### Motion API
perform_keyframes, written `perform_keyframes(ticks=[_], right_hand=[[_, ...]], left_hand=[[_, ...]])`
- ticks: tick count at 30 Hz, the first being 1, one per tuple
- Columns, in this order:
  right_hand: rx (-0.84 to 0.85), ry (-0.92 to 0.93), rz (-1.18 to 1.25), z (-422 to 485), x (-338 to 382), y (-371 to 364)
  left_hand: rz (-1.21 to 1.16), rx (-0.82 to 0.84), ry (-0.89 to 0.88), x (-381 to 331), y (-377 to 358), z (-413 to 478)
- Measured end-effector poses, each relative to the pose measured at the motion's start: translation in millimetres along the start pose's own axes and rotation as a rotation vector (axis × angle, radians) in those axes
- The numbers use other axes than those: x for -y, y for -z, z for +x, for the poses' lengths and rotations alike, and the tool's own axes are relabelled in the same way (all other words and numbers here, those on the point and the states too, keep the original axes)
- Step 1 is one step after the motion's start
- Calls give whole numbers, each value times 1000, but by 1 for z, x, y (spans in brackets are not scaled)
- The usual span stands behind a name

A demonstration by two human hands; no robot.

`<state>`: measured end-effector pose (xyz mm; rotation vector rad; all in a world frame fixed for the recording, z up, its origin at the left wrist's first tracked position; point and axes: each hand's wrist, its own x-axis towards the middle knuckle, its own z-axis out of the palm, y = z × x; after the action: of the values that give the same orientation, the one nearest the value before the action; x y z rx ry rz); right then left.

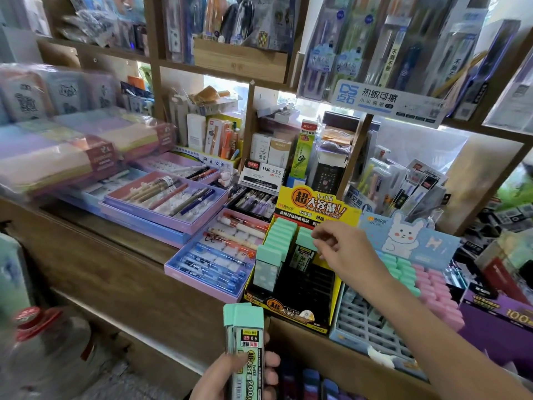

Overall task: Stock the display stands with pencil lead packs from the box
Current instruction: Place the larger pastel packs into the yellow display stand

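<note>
Head view, closest first: your left hand is wrapped round a couple of pencil lead packs, long axis upright, mint caps pointing up. The yellow display stand sits ahead and slightly right of them, with empty black slots. Further in, your right hand pinches the cap of a slotted pack standing cap-up in the middle row, so that hand's nearer the slots.

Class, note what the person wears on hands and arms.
Nothing worn shows. The right hand and right forearm are bare: no glove, ring, watch or sleeve in view. The left hand is also ungloved and ringless.
</note>
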<state>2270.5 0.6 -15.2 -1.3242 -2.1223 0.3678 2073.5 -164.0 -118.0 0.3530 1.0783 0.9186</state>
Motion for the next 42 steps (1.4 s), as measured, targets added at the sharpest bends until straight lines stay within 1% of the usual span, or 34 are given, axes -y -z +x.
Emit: perform_keyframes(ticks=[1,3,5,12,17,19,21,23,26,31,33,38,42], right_hand=[[-3,7,-31,1,0,-1],[-11,21,-95,1,1,-2],[-18,30,-132,1,2,-3],[-26,21,-149,1,2,-5],[9,-3,-167,-4,3,-3],[-16,-17,-109,-12,5,-3],[-56,-41,0,-24,11,-3],[-49,-75,126,-36,20,-3],[69,-142,312,-57,35,-6],[281,-232,531,-85,48,-23],[324,-262,613,-91,48,-30],[298,-300,732,-93,43,-31],[221,-280,718,-85,32,-15]], left_hand=[[-96,81,-26,5,2,-1],[-334,155,-5,3,-2,-7],[-435,220,-26,5,0,-12],[-438,191,-42,3,-7,-16],[-433,197,-78,3,-9,-24],[-436,200,-85,4,-11,-28],[-438,189,-95,6,-12,-31],[-424,168,-113,8,-14,-32],[-407,134,-142,11,-14,-31],[-319,94,-204,14,-15,-29],[-284,70,-239,17,-15,-28],[-300,28,-261,17,-15,-26],[-295,10,-191,16,-8,-20]])
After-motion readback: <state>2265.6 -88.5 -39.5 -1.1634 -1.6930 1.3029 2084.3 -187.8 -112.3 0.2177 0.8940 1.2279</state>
